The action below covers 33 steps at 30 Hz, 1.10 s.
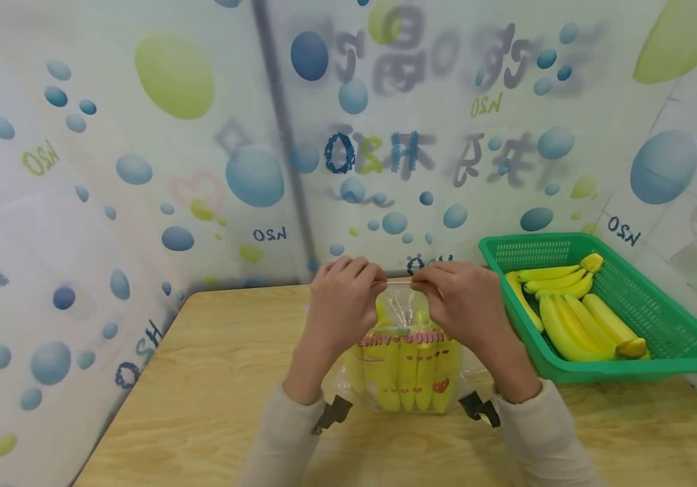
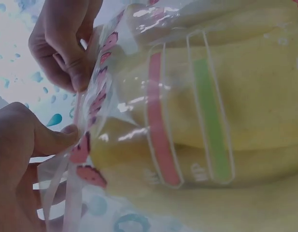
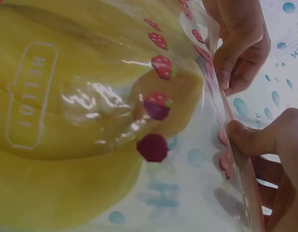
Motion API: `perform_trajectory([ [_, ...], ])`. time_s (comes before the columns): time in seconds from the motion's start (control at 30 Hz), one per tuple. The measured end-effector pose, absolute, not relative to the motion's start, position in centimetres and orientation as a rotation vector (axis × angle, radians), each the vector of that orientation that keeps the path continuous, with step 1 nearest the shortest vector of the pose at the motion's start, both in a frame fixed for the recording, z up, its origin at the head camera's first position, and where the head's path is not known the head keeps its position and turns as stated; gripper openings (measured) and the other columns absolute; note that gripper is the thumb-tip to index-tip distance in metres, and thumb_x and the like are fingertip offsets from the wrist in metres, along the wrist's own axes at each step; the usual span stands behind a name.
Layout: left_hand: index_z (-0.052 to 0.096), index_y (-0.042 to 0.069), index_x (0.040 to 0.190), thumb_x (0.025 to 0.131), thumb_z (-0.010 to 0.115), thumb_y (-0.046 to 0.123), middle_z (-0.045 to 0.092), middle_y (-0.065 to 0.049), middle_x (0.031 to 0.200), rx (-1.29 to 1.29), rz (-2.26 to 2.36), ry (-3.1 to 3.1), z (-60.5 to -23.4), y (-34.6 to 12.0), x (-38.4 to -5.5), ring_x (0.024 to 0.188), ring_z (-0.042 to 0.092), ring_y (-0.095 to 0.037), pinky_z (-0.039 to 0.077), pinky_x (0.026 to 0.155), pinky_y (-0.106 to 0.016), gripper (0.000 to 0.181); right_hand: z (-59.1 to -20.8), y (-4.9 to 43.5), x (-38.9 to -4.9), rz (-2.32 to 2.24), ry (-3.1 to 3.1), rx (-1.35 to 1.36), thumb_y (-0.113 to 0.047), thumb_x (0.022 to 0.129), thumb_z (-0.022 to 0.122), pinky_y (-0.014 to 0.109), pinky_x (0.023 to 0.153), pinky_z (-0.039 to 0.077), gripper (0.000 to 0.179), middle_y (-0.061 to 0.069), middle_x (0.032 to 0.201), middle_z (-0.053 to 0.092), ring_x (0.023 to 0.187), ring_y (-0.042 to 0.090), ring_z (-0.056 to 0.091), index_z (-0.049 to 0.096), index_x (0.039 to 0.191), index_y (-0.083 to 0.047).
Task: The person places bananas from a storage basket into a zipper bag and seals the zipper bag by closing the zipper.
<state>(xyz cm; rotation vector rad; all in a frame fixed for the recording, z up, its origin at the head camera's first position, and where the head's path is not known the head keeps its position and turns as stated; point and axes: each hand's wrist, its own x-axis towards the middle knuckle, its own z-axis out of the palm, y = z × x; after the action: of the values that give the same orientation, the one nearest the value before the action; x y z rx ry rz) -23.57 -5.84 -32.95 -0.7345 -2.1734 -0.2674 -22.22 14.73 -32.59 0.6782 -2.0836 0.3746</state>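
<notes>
A clear plastic zip bag point(image 1: 410, 365) printed with strawberries, hearts and lettering stands on the table, bulging with yellow bananas point(image 3: 57, 188). My left hand point(image 1: 348, 304) pinches its pink-edged top seam between thumb and fingers. A short way along the same seam, my right hand point(image 1: 464, 297) pinches it too. Seen from the left wrist, the left thumb point(image 2: 57, 137) presses on the strip, and the bag's coloured bars face the camera. The right wrist view has the right thumb point(image 3: 250, 137) on the seam. In the head view, both hands hide the bag's upper corners.
To the right, a green plastic basket point(image 1: 658, 308) holds several more bananas point(image 1: 573, 325), close by my right forearm. The light wooden table point(image 1: 202, 379) reaches back to a white curtain point(image 1: 202, 162) patterned with blue and green drops. Dark straps point(image 1: 478, 408) sit at both wrists.
</notes>
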Motion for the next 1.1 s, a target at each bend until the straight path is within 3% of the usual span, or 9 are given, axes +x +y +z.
perform_trajectory([
  [0.5, 0.075, 0.019, 0.091, 0.098, 0.071, 0.02, 0.073, 0.006, 0.088, -0.787, -0.352, -2.195, -32.5, -7.1, -23.6, 0.087, 0.07, -0.019, 0.056, 0.091, -0.046, 0.008, -32.5, 16.0, -22.1, 0.449, -2.19, 0.655, -0.014, 0.086, 0.083, 0.028, 0.047, 0.042, 0.005, 0.002, 0.082, 0.078, 0.057, 0.016, 0.064, 0.081, 0.09, -0.013],
  [0.73, 0.074, 0.016, 0.092, 0.1, 0.068, 0.018, 0.072, 0.004, 0.089, -0.828, -0.327, -2.198, -32.7, -6.5, -23.5, 0.088, 0.072, -0.016, 0.056, 0.096, -0.044, 0.01, -32.5, 16.7, -22.2, 0.498, -2.249, 0.698, -0.015, 0.087, 0.082, 0.033, 0.055, 0.051, 0.005, 0.001, 0.083, 0.078, 0.064, 0.016, 0.068, 0.08, 0.091, -0.014],
  [0.93, 0.072, 0.017, 0.092, 0.1, 0.067, 0.018, 0.071, 0.004, 0.088, -0.856, -0.31, -2.154, -32.9, -6.0, -23.3, 0.087, 0.071, -0.016, 0.056, 0.091, -0.043, 0.01, -32.7, 15.3, -22.2, 0.534, -2.226, 0.801, -0.018, 0.09, 0.081, 0.033, 0.06, 0.055, 0.009, 0.003, 0.087, 0.077, 0.072, 0.018, 0.072, 0.08, 0.095, -0.01],
  [1.1, 0.071, 0.017, 0.091, 0.101, 0.065, 0.019, 0.069, 0.005, 0.086, -0.868, -0.302, -2.136, -33.1, -5.7, -23.2, 0.083, 0.069, -0.016, 0.056, 0.089, -0.041, 0.011, -33.2, 13.8, -22.3, 0.52, -2.165, 0.818, -0.016, 0.09, 0.08, 0.027, 0.055, 0.051, 0.006, 0.002, 0.083, 0.076, 0.064, 0.014, 0.065, 0.078, 0.092, -0.011],
])
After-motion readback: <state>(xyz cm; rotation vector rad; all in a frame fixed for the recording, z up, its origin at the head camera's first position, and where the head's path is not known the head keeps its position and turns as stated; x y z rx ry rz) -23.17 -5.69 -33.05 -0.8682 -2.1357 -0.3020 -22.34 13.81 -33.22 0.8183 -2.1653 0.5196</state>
